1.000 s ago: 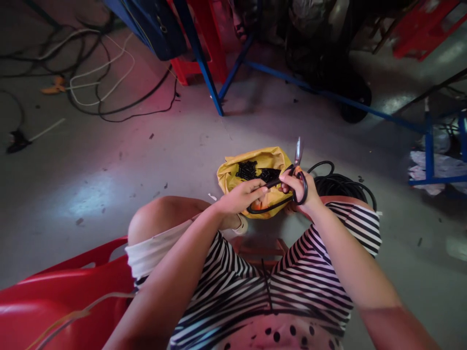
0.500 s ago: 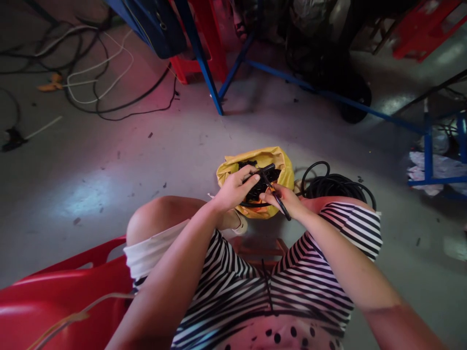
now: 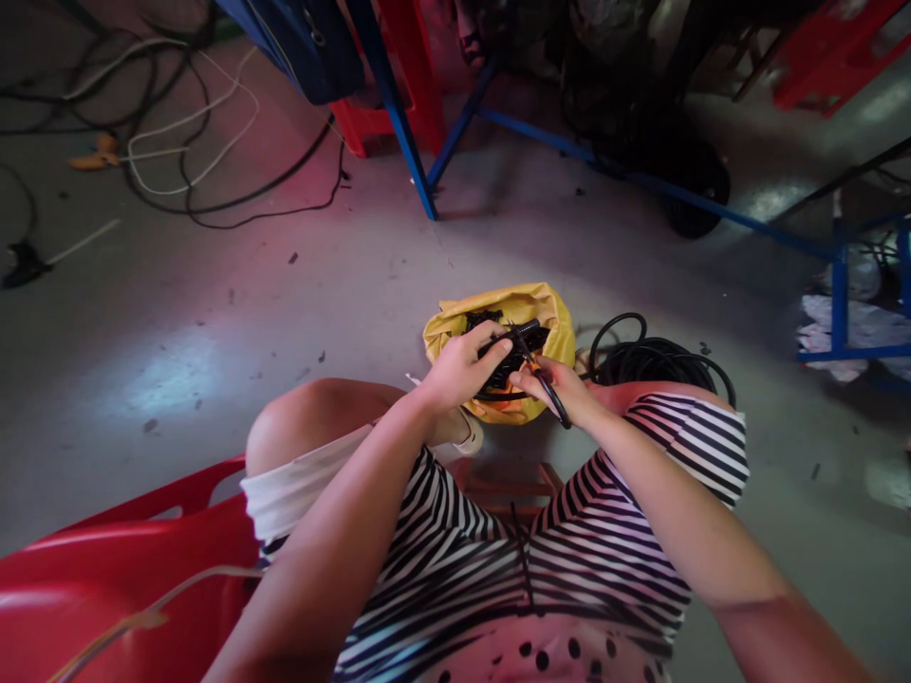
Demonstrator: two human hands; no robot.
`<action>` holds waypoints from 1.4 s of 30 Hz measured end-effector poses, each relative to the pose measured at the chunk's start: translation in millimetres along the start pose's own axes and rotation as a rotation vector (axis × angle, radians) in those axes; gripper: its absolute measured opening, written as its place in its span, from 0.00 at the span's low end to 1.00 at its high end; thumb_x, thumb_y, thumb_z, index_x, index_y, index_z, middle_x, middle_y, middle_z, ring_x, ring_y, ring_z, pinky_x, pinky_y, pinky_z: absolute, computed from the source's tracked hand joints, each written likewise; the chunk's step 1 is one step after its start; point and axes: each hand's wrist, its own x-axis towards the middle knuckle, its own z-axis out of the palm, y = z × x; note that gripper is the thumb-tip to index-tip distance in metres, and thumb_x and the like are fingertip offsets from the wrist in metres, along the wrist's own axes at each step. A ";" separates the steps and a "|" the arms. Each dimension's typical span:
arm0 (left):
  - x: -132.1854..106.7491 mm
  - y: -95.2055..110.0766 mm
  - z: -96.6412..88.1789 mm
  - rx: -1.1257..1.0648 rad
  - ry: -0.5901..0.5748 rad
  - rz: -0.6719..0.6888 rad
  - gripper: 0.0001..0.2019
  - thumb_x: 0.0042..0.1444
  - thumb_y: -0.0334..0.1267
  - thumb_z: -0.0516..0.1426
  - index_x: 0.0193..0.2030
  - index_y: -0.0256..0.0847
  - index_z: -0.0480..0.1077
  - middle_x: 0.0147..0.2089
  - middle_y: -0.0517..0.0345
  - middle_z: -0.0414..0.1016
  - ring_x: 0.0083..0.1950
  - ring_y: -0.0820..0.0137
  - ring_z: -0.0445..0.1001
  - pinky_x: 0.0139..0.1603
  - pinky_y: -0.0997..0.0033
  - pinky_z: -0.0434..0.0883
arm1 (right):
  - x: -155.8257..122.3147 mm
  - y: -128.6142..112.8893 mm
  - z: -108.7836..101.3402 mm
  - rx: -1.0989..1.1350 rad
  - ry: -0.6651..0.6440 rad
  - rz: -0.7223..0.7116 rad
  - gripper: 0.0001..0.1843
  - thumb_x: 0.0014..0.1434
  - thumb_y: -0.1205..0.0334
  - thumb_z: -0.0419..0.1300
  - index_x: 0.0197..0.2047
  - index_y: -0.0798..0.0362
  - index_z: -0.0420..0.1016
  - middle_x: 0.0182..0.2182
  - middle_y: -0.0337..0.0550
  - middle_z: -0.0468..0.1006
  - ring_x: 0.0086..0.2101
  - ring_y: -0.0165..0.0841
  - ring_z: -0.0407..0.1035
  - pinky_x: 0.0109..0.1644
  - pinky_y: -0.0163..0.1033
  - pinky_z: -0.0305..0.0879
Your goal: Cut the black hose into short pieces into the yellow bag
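Black cable up in front of the knees, short end poking out right over the yellow bag. Left hand clamped on it, fingers curled round the end. Right hand closed on a pair of scissors, blades aimed at the cable right beside the left fingertips. Cannot tell whether the blades are apart or together, too dark and small.

Biggest worry, imo: blades that near to fingertips, so probably a nicked finger from any slip or twitch. Also no bench, all of it done mid-air, so easy to flick a cut piece past the bag and lose it on the floor among the other dark bits.

Inside the bag, a heap of short black pieces. Just beyond the right knee, a black coil with loose loops. Could snag or drag on a hard tug. Farther off, loose wires and a blue frame leg. Classic trip stuff on standing up.
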 end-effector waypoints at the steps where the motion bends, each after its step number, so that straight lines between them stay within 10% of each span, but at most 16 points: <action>1: -0.2 -0.2 0.3 0.008 -0.002 -0.002 0.13 0.65 0.46 0.52 0.45 0.41 0.71 0.38 0.57 0.78 0.40 0.68 0.74 0.43 0.70 0.69 | 0.0 -0.1 -0.1 -0.002 0.001 0.001 0.24 0.55 0.38 0.64 0.33 0.52 0.67 0.26 0.34 0.67 0.29 0.29 0.59 0.33 0.35 0.52; 42: 0.0 1.6 -0.3 -0.014 0.000 -0.017 0.13 0.66 0.47 0.51 0.45 0.41 0.71 0.39 0.57 0.78 0.40 0.68 0.74 0.42 0.70 0.68 | 2.2 8.5 -0.1 0.056 -0.024 -0.022 0.23 0.57 0.38 0.63 0.34 0.52 0.69 0.27 0.36 0.69 0.31 0.32 0.65 0.36 0.37 0.59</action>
